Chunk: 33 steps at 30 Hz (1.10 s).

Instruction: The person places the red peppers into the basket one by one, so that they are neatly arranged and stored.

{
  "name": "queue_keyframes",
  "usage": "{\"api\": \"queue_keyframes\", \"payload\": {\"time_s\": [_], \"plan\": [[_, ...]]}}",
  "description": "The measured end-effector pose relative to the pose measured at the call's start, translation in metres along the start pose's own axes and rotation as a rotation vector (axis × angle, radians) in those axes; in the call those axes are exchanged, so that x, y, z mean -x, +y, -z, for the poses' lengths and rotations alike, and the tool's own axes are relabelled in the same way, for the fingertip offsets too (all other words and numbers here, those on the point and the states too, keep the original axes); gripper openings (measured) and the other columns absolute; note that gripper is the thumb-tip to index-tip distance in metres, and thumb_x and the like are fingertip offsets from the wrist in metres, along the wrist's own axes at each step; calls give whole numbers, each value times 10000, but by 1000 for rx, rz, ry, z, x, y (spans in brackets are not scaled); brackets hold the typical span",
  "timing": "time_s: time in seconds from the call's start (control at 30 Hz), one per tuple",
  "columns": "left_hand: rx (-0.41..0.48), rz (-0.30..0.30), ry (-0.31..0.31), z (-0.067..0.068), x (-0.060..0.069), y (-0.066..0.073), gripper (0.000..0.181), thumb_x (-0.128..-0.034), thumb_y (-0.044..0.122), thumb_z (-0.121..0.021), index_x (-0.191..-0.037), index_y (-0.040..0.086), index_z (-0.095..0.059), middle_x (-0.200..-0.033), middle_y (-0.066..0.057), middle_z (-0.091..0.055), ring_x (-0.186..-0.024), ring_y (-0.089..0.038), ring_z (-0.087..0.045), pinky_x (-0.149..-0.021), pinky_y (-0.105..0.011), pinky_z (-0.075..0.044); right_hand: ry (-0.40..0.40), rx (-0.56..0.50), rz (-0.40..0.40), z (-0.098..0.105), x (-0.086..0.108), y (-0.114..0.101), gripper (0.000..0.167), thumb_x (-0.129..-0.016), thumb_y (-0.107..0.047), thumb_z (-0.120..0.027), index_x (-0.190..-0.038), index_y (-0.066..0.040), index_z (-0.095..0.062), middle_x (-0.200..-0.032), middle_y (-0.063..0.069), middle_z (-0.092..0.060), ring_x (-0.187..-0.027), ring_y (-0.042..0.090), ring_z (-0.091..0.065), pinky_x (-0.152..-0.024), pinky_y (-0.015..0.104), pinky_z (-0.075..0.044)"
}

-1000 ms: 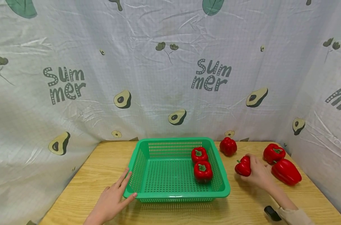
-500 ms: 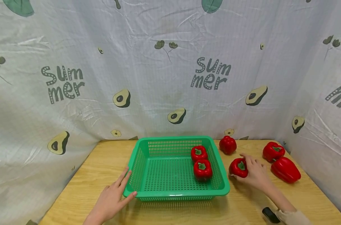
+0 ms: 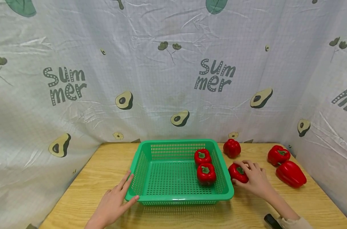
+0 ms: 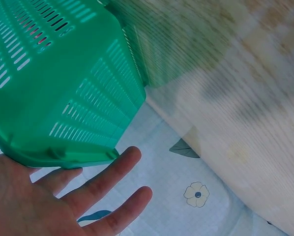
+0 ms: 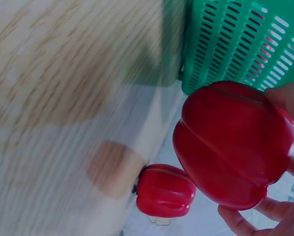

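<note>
My right hand (image 3: 255, 181) grips a red bell pepper (image 3: 237, 173) just outside the right wall of a green plastic basket (image 3: 179, 197). Seen from the right wrist, the pepper (image 5: 235, 142) appears raised off the table, thumb on one side and fingers on the other. Inside the basket, along its right side, stand two red bell peppers, the rear one (image 3: 202, 158) behind the front one (image 3: 206, 175), stems up. My left hand (image 3: 112, 202) rests at the basket's front left corner, fingers extended along the rim; the left wrist view shows the fingers (image 4: 100, 189) spread beside the basket's edge.
One red bell pepper (image 3: 232, 148) stands behind my right hand, near the back of the wooden table (image 3: 85, 178). Two more, an upright one (image 3: 277, 156) and one on its side (image 3: 291, 174), lie at the right. A printed curtain (image 3: 156, 79) hangs behind and beside the table.
My right hand has moved left with the bell pepper, closer to the basket, and the pepper's stem has turned from facing left to facing up and right. My left hand has stayed put.
</note>
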<state>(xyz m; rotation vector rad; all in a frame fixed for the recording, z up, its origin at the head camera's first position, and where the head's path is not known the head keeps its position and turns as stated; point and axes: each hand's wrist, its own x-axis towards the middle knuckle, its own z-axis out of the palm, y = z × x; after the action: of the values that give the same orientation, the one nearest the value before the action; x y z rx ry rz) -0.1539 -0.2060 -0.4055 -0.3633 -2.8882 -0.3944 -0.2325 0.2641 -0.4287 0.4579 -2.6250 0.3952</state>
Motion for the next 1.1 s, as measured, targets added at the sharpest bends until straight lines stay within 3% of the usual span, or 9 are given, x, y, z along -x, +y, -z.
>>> {"api": "queue_keyframes", "payload": {"time_s": [0.43, 0.67, 1.1], "plan": [[-22, -30, 53, 0, 1, 0, 699, -839, 498, -520, -1382, 92, -345, -1456, -52, -301, -968, -289, -600, -704, -469, -467, 104, 25, 86, 2, -3, -6, 585, -604, -369, -785, -1129, -233, -563, -1009, 68, -509, -849, 222, -427, -640, 334, -254], [-23, -25, 48, 0, 1, 0, 704, -837, 510, -515, -1383, 99, -344, -1459, -44, -296, -970, -281, -600, -695, -467, -466, 167, 1, 105, 10, -7, -7, 600, -581, -332, -802, -1120, -202, -574, -1012, 103, -502, -871, 265, -425, -654, 392, -286], [-26, -23, 47, -1, 1, 0, 706, -837, 513, -514, -1384, 101, -342, -1459, -45, -296, -966, -283, -598, -690, -476, -463, 215, 7, 152, 37, -22, -16, 593, -648, -296, -747, -1185, -164, -534, -1018, 129, -511, -928, 300, -447, -690, 438, -289]]}}
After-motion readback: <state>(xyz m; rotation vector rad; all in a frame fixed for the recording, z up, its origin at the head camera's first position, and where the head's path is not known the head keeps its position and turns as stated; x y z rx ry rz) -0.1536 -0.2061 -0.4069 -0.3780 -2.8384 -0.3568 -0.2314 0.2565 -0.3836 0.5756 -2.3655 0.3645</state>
